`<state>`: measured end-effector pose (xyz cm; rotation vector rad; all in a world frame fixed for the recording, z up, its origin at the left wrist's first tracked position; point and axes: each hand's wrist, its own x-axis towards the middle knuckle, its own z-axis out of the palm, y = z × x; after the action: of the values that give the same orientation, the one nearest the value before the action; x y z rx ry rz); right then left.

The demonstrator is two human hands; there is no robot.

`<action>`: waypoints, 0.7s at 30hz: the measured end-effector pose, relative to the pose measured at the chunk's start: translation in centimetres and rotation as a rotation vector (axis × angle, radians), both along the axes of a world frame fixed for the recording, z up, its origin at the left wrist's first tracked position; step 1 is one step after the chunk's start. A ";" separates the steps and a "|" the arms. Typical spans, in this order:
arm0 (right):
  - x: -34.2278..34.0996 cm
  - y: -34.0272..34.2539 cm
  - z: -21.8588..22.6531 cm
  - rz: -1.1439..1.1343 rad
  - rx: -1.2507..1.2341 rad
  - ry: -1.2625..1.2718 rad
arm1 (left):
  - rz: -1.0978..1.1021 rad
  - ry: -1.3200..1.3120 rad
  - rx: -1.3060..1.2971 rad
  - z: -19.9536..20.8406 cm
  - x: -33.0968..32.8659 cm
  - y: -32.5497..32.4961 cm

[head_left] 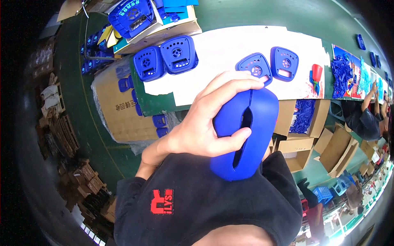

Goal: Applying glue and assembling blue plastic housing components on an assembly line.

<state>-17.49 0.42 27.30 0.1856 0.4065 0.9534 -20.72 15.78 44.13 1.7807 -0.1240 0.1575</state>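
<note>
The left hand (205, 123) is clamped around a blue plastic shell (246, 135), fingers over its top end and the thumb pressed beside the long slot that runs down its middle. The shell is held in the air close to the person's chest, off the near edge of the table (230, 49), not resting on anything. The right hand is out of sight, so whether it is clenched or loose cannot be told.

To handle this well, I'd judge the grip should stay on the smooth rounded back, with the thumb kept out of the slot so the opening stays free to look through.

The shell is a deep, even blue, glossy and rounded. Four flat blue panels (178, 53) with round holes lie on the white sheet covering the table.
</note>
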 end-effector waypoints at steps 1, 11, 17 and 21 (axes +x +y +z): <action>0.3 -0.1 -0.3 0.015 -0.014 -0.058 | 0.001 0.012 0.006 -0.1 0.0 0.0; 3.0 -0.9 -0.6 0.159 -0.166 -0.493 | 0.065 0.143 -0.161 0.5 0.7 0.0; 3.6 -1.1 -0.7 0.138 -0.238 -0.514 | 0.077 0.167 -0.278 0.3 1.0 -0.2; 2.9 -0.7 1.1 0.083 -0.156 0.085 | 0.049 0.161 -0.181 0.8 1.2 -0.4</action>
<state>-14.56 -0.30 28.44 0.0675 0.5683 0.9929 -19.49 15.35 44.97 1.6096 0.0489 0.0581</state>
